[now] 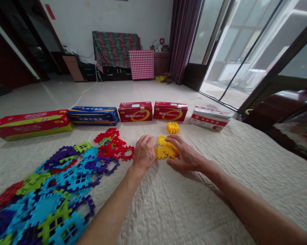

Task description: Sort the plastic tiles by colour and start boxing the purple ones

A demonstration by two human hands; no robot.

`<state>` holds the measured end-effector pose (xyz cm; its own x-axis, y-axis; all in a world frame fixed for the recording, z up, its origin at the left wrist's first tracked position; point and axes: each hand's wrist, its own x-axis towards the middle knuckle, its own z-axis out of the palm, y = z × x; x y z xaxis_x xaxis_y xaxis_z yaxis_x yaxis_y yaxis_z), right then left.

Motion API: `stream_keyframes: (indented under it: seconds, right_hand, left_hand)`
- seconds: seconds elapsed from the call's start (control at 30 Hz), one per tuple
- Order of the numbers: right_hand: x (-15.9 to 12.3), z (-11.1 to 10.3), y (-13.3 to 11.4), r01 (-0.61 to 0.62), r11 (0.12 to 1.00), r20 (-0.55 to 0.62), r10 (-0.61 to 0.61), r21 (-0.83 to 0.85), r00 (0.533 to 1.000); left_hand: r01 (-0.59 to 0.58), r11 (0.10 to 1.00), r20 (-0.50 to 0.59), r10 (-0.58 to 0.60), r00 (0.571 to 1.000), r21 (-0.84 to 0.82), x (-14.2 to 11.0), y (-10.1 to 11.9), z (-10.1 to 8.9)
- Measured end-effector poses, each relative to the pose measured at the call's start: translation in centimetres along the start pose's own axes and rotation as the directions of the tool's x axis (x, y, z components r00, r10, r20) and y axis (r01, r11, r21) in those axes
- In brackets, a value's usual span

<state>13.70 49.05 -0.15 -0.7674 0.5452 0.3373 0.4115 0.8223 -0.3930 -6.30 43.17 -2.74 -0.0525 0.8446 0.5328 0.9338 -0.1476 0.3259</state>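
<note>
Yellow pieces are lying on the quilt. The left hand is resting beside them, fingers curled; the right hand is touching them, thumb and fingers apart. If either is gripping, I cannot tell.

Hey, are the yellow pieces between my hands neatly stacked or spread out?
Spread out: the yellow pieces lie partly overlapping between the left hand and right hand, their notched edges out of line.
</note>
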Motion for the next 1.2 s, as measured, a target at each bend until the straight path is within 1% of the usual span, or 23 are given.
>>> stream_keyframes:
  seconds: [0.1,0.2,0.27,0.33,0.4,0.47,0.53,0.57,0.6,0.63,0.67,0.73,0.77,0.83,0.9,1.0,1.1,1.13,1.2]
  right_hand:
    - [-0.2,0.0,-0.3,-0.069,0.997,0.018,0.07,-0.046,0.997]
    - [-0.2,0.1,-0.6,-0.066,0.995,-0.005,0.066,-0.075,0.998]
    - [-0.1,0.1,-0.9,-0.044,0.998,-0.027,0.042,-0.051,0.999]
    - [0.0,0.0,-0.9,-0.031,0.999,-0.066,0.032,0.01,0.997]
    - [0.2,-0.2,-0.3,-0.052,0.998,-0.142,0.058,0.047,0.988]
    - [0.2,-0.4,0.9,-0.146,0.989,-0.228,0.145,0.015,0.963]
    - [0.0,-0.6,2.6,-0.323,0.945,-0.294,0.295,-0.05,0.909]
    - [-0.2,-0.8,3.5,-0.406,0.91,-0.301,0.365,-0.082,0.881]
    - [-0.4,-1.0,4.3,-0.461,0.88,-0.287,0.416,-0.111,0.863]
    - [-0.6,-1.4,5.1,-0.486,0.864,-0.254,0.444,-0.131,0.859]
    - [-0.7,-1.8,5.7,-0.478,0.867,-0.204,0.448,-0.138,0.871]
    - [-1.0,-2.7,6.5,-0.408,0.907,-0.075,0.401,-0.107,0.913]
    - [-1.0,-3.2,6.6,-0.377,0.923,-0.021,0.376,-0.076,0.926]
    - [-1.0,-3.9,6.7,-0.362,0.931,0.051,0.364,-0.04,0.93]
    - [-0.8,-4.2,6.6,-0.367,0.928,0.085,0.372,-0.07,0.924]
    - [-0.6,-4.3,6.6,-0.322,0.936,0.096,0.337,-0.144,0.937]
    - [0.0,-4.6,6.8,-0.28,0.952,0.08,0.291,-0.121,0.953]
    - [0.4,-4.9,6.8,-0.273,0.958,0.048,0.278,-0.092,0.959]
    - [1.7,-5.3,6.9,-0.259,0.965,-0.066,0.256,-0.037,0.964]
  left_hand:
    - [0.004,0.994,-0.004,-0.004,1.0,-0.106,1.1,0.1,1.6]
    - [0.048,0.986,-0.04,-0.055,0.998,-0.162,1.0,-0.4,2.6]
    - [0.072,0.981,-0.063,-0.085,0.994,-0.182,0.9,-0.7,2.9]
    - [0.071,0.978,-0.065,-0.085,0.994,-0.194,0.8,-0.9,2.9]
    - [0.063,0.979,-0.059,-0.076,0.995,-0.194,0.8,-0.9,2.8]
    - [0.059,0.98,-0.06,-0.071,0.996,-0.189,0.9,-0.8,2.9]
    - [0.059,0.981,-0.067,-0.072,0.995,-0.184,1.0,-0.8,3.0]
    - [0.058,0.981,-0.07,-0.072,0.995,-0.183,1.0,-0.8,3.0]
    - [0.058,0.982,-0.072,-0.072,0.995,-0.181,1.0,-0.8,3.0]
    - [0.059,0.982,-0.073,-0.073,0.995,-0.179,1.0,-0.8,3.1]
    - [0.06,0.982,-0.074,-0.074,0.995,-0.177,1.0,-0.8,3.1]
    - [0.059,0.983,-0.078,-0.074,0.994,-0.173,1.0,-0.8,3.1]
    - [0.059,0.983,-0.08,-0.074,0.994,-0.172,1.0,-0.9,3.1]
    - [0.056,0.984,-0.078,-0.07,0.994,-0.171,1.0,-0.9,3.1]
    - [0.053,0.984,-0.072,-0.066,0.995,-0.17,0.9,-1.0,3.1]
    - [0.051,0.985,-0.063,-0.063,0.996,-0.167,1.0,-1.0,3.0]
    - [0.045,0.986,-0.065,-0.056,0.996,-0.164,1.0,-0.9,2.9]
    - [0.041,0.986,-0.067,-0.052,0.996,-0.163,1.0,-0.8,2.9]
    - [0.035,0.986,-0.068,-0.046,0.997,-0.163,1.0,-0.8,2.8]
